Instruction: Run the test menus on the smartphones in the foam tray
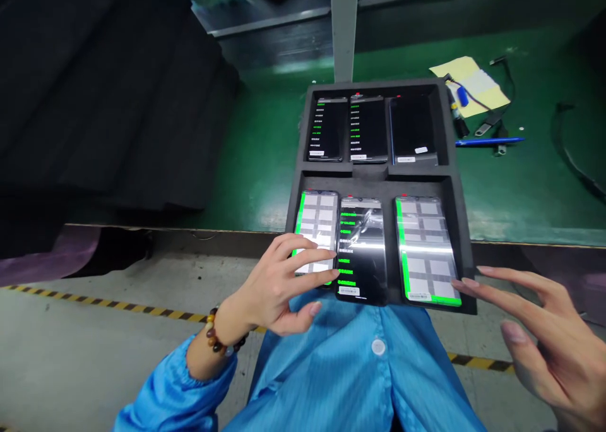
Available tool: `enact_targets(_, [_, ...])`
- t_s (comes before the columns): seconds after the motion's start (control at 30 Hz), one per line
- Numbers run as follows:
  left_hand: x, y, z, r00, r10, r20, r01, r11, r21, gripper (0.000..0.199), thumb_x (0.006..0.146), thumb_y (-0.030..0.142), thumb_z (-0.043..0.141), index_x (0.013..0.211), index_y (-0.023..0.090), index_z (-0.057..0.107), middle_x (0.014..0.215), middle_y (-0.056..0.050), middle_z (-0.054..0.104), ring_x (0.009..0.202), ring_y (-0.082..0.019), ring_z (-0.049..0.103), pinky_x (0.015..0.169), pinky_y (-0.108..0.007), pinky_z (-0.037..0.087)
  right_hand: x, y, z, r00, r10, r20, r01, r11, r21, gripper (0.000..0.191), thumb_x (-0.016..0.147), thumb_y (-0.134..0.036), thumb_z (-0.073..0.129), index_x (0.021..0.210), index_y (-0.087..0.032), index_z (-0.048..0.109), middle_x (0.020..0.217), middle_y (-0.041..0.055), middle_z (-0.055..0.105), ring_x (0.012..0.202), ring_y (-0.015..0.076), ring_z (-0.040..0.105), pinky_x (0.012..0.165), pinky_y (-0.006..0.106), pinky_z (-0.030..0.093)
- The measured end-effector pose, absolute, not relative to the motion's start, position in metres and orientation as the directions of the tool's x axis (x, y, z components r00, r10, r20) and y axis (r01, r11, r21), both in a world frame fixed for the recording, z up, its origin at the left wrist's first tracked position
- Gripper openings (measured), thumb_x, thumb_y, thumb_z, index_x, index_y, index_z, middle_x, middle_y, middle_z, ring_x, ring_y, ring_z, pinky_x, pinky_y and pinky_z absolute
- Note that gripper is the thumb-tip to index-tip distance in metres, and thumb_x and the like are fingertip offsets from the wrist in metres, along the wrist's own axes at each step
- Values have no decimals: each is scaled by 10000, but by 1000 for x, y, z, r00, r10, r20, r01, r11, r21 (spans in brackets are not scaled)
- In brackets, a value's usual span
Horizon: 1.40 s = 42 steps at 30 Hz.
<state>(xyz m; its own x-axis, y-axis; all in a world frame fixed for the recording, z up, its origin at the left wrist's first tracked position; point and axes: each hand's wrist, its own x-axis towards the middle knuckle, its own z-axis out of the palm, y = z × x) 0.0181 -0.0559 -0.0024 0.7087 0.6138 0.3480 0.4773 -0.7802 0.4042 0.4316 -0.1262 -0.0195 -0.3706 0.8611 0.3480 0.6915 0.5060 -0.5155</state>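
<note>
A black foam tray holds smartphones in two rows and overhangs the near edge of the green table. My left hand, fingers apart, reaches over the near-left smartphone, its fingertips at the left edge of the middle smartphone with green and white text lines. At the near right, a smartphone shows pale blocks and a green border. My right hand is spread, its index fingertip at that phone's lower right edge. The far row has two phones with text lists and a dark-screened one.
Right of the tray lie a yellow paper, a blue pen, a black marker and short cables. Black cloth hangs at the left. A grey post rises behind the tray.
</note>
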Motion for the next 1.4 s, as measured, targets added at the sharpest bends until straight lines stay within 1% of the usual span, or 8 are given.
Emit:
enact_targets(0.17, [13,-51,-1,710,626,323,472,-763,443,479,886,365,596,1330,274,752,1340,-80,774,1185,-310,647,1044,-519,519,436,-119,-23,-375,872,314,698,489,-524,644,954,-134,545,1552,-358,624,1235,58,788,1249,388,672,966,576,512])
enact_targets(0.3, [8,-49,3,727,607,320,425,-764,485,427,876,374,613,1260,273,771,1331,-79,780,1178,-310,649,1031,-519,535,439,-116,-27,-347,888,303,712,460,-531,613,973,-194,534,1538,-408,633,1224,48,792,1254,407,676,950,611,527])
enact_targets(0.4, [7,-48,3,731,618,291,430,-747,506,392,898,361,602,1233,267,783,1350,-77,772,1191,-304,643,1046,-515,527,438,-112,-28,-350,887,301,702,462,-542,613,973,-173,533,1539,-386,638,1217,52,794,1251,404,678,947,610,528])
enact_targets(0.5, [7,-44,2,716,648,260,476,-725,498,419,908,360,586,1269,283,785,1374,-74,758,1226,-318,624,1072,-527,504,435,-108,-27,-361,879,312,699,477,-533,635,967,-134,527,1561,-339,620,1241,76,783,1273,406,664,962,605,518])
enact_targets(0.7, [8,-31,1,709,664,239,509,-716,478,434,932,338,556,1300,265,774,1420,-104,724,1250,-319,617,1119,-548,454,428,-96,-21,-345,894,287,718,448,-532,664,985,-115,501,1598,-358,572,1260,75,770,1325,412,639,1034,622,498])
enact_targets(0.87, [8,-17,0,706,676,210,523,-698,489,463,938,316,555,1356,280,750,1474,-107,685,1277,-329,603,1130,-560,459,427,-84,-24,-303,921,245,743,389,-545,596,1018,-169,483,1572,-360,590,1339,76,744,1339,418,627,1058,633,480])
enact_targets(1.07, [9,3,-3,718,672,180,533,-698,479,478,963,341,557,1400,244,726,1532,-143,627,1343,-352,566,1178,-593,407,431,-68,-27,-283,935,212,770,354,-531,544,1033,-199,472,1538,-347,608,1343,78,742,1389,415,593,1063,611,476])
enact_targets(1.4, [9,40,-11,693,707,139,573,-658,488,554,960,332,588,1506,262,647,1617,-146,545,1381,-378,529,1215,-644,352,426,-32,-22,-287,943,167,793,332,-510,514,1039,-212,470,1531,-304,590,1352,81,741,1416,393,570,1115,583,446])
